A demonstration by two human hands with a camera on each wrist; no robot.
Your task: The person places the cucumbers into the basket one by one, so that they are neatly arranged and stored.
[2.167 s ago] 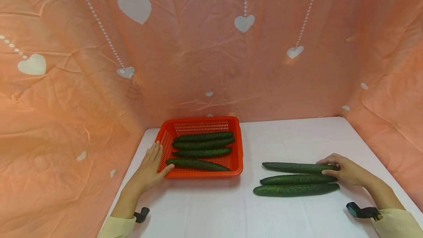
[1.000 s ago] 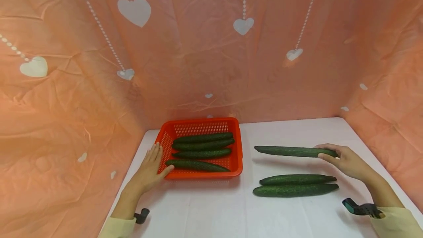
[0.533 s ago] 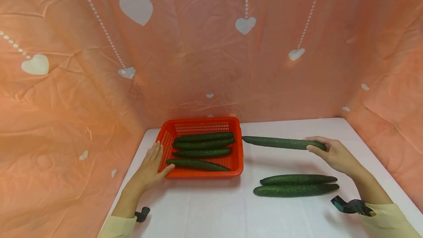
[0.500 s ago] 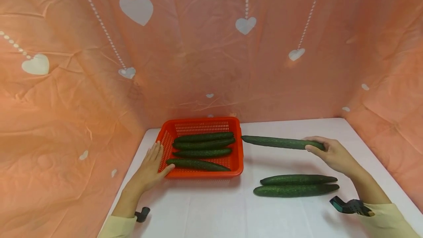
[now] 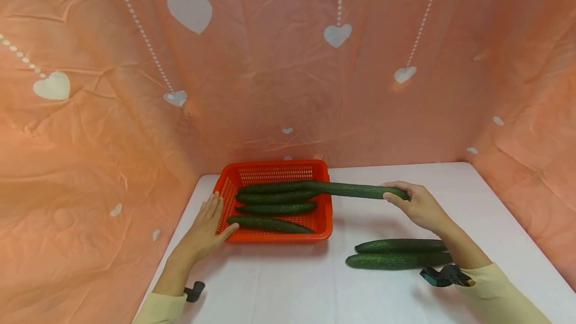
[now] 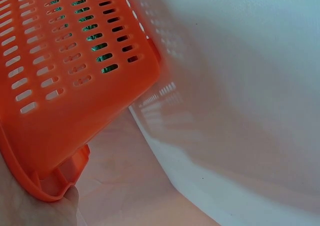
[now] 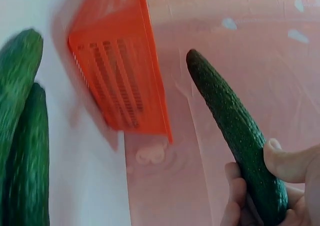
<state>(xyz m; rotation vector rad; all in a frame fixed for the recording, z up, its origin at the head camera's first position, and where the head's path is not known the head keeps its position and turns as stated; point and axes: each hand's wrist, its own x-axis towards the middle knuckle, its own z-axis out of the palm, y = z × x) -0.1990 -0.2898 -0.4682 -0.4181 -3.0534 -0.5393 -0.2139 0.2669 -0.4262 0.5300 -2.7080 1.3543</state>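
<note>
My right hand (image 5: 418, 206) grips a long green cucumber (image 5: 355, 190) by its right end, thumb on the near side. The cucumber is raised above the table, and its far end reaches over the right rim of a red plastic basket (image 5: 328, 214). Several cucumbers (image 5: 275, 208) lie side by side in the basket. At the basket's left side, my left hand (image 5: 202, 229) rests on the rim with its fingers straight and thumb spread. In the right wrist view the fingers curl round the held cucumber (image 7: 232, 121).
Two more cucumbers, one farther back (image 5: 396, 245) and one nearer (image 5: 391, 261), lie on the white tabletop (image 5: 288, 284), their right ends partly behind the right forearm. Orange cloth (image 5: 270, 89) with white hearts hangs round the table's back and sides.
The right hand has lifted the cucumber from beside the other two and carried it left and up, its tip now over the basket. The left hand has stayed at the rim.
</note>
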